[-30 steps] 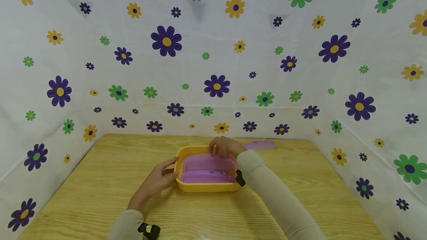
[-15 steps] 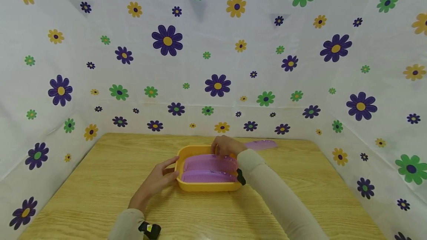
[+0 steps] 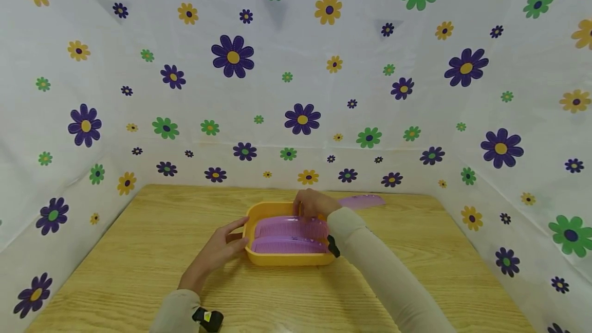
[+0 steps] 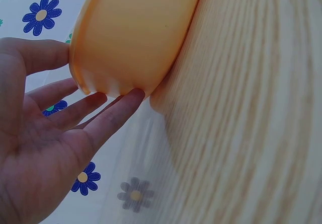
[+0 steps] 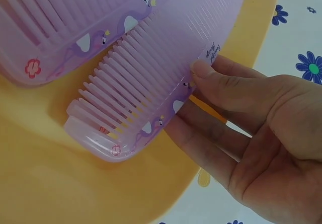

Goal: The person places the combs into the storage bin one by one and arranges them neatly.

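Observation:
A yellow plastic tray (image 3: 289,260) stands on the wooden table with purple combs lying lengthwise in it. My left hand (image 3: 219,251) touches its left end; in the left wrist view the fingers (image 4: 118,113) lie extended against the outer wall. Over the tray's far rim my right hand (image 3: 316,203) reaches in and pinches the far comb (image 3: 287,227) by its spine. In the right wrist view the thumb (image 5: 204,69) rests on top of this comb, the fingers beneath, and its teeth look doubled. The near comb (image 3: 282,245) lies alongside, teeth toward me.
Another purple comb (image 3: 363,201) lies on the table behind the right wrist, partly hidden by it. The wooden table (image 3: 152,240) is enclosed at the back and sides by white cloth (image 3: 259,86) printed with flowers. Dark straps sit on both wrists.
The far comb's spine edge has tilted and dropped slightly under my right fingers. Both hands and the tray have hardly moved.

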